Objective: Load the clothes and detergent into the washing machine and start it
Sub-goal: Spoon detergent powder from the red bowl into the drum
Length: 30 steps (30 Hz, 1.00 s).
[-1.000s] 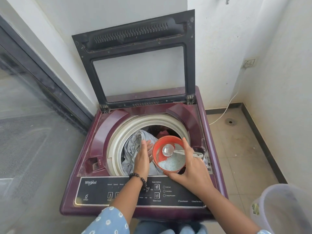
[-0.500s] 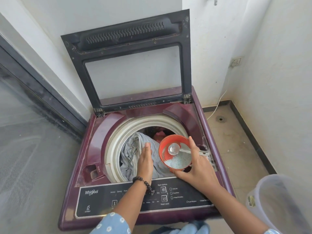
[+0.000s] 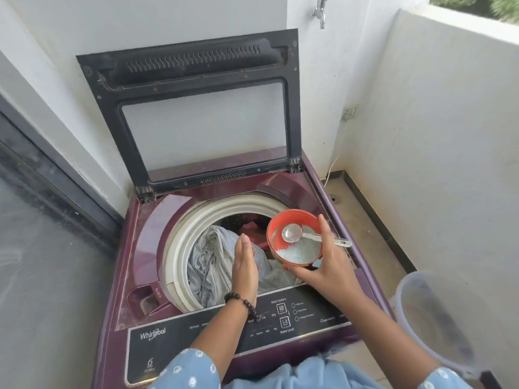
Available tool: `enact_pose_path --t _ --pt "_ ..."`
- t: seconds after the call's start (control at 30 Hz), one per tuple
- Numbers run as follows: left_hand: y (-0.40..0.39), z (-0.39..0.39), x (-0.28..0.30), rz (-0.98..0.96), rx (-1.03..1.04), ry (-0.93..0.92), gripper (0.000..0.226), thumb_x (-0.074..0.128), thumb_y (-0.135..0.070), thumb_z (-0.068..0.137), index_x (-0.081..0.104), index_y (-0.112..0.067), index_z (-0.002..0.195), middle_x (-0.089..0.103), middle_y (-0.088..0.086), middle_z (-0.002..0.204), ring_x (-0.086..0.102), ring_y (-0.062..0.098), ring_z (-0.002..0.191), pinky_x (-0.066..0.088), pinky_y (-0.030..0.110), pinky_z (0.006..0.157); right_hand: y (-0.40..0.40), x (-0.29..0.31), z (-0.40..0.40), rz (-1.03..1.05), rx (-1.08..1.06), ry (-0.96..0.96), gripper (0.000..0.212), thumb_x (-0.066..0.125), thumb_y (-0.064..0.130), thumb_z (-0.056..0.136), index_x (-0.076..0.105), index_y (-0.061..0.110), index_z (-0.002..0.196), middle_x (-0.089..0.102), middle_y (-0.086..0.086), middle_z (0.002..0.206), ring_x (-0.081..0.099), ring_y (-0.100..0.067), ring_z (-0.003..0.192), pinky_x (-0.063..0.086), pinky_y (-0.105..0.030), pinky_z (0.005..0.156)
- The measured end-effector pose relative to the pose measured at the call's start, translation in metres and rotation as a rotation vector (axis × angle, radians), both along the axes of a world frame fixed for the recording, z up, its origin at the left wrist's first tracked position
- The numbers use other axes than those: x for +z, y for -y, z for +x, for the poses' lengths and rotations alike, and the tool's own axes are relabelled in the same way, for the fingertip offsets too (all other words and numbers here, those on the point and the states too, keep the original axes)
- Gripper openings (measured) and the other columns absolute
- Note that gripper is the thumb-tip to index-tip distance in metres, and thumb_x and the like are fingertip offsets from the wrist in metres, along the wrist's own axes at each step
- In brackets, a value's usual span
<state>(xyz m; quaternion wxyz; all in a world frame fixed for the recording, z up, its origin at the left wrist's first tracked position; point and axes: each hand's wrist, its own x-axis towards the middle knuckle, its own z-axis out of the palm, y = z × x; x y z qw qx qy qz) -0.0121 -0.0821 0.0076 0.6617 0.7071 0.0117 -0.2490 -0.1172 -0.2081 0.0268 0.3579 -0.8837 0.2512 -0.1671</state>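
Observation:
A maroon top-loading washing machine (image 3: 146,234) stands with its dark lid (image 3: 196,68) raised. Grey clothes (image 3: 213,259) and a pink garment (image 3: 250,228) lie in the drum. My right hand (image 3: 328,270) grips an orange bowl (image 3: 292,217) of pale blue detergent powder (image 3: 300,252) over the drum's right side. A metal spoon (image 3: 293,233) rests in the bowl, its handle sticking out to the right. My left hand (image 3: 245,268), fingers straight, hovers over the grey clothes just left of the bowl.
The control panel (image 3: 283,318) runs along the machine's front edge. A translucent plastic bucket (image 3: 429,324) sits at the lower right. White walls enclose the back and right, with a tap (image 3: 320,11), a socket (image 3: 349,113) and a floor drain (image 3: 334,198).
The camera view shifted left and up. The bowl moved slightly right over the drum. My left hand lifted a little off the clothes.

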Motion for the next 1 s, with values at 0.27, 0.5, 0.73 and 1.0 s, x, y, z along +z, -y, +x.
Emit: enact_pose_path --t 0.27,0.5,0.73,1.0 --pt "0.002 0.005 0.036 0.053 -0.229 0.267 0.072 0.025 -0.062 0.090 0.031 -0.025 0.151 0.033 -0.010 0.154 0.030 -0.002 0.134 0.024 0.022 0.111 -0.013 0.018 -0.032 0.074 -0.061 0.064 0.122 0.069 0.069 0.064 0.001 0.028 0.156 0.048 0.012 0.142 0.050 -0.003 0.121 0.042 -0.016 0.092" --pt "0.035 -0.014 0.070 0.083 -0.446 0.440 0.073 0.023 -0.060 0.086 0.036 -0.024 0.148 0.037 -0.010 0.151 0.029 -0.006 0.127 0.023 0.017 0.103 0.002 0.031 -0.063 0.057 -0.132 0.101 0.121 0.066 0.074 0.061 0.002 0.032 0.155 0.049 0.016 0.141 0.051 -0.005 0.120 0.045 -0.020 0.092" --pt "0.063 -0.035 0.083 0.081 -0.510 0.482 0.073 0.023 -0.060 0.085 0.040 -0.024 0.146 0.040 -0.009 0.150 0.032 -0.005 0.126 0.024 0.016 0.102 0.028 0.046 -0.090 0.065 -0.166 0.151 0.112 0.070 0.069 0.061 0.008 0.041 0.150 0.044 0.032 0.130 0.047 0.013 0.110 0.036 0.000 0.083" --pt "0.116 -0.087 0.096 0.019 -0.540 0.604 0.065 0.027 -0.056 0.088 0.044 -0.025 0.143 0.043 -0.009 0.147 0.037 -0.001 0.130 0.030 0.010 0.096 0.077 0.063 -0.148 0.068 -0.183 0.181 0.109 0.081 0.058 0.064 0.012 0.043 0.148 0.039 0.038 0.133 0.037 0.022 0.119 0.030 0.001 0.092"
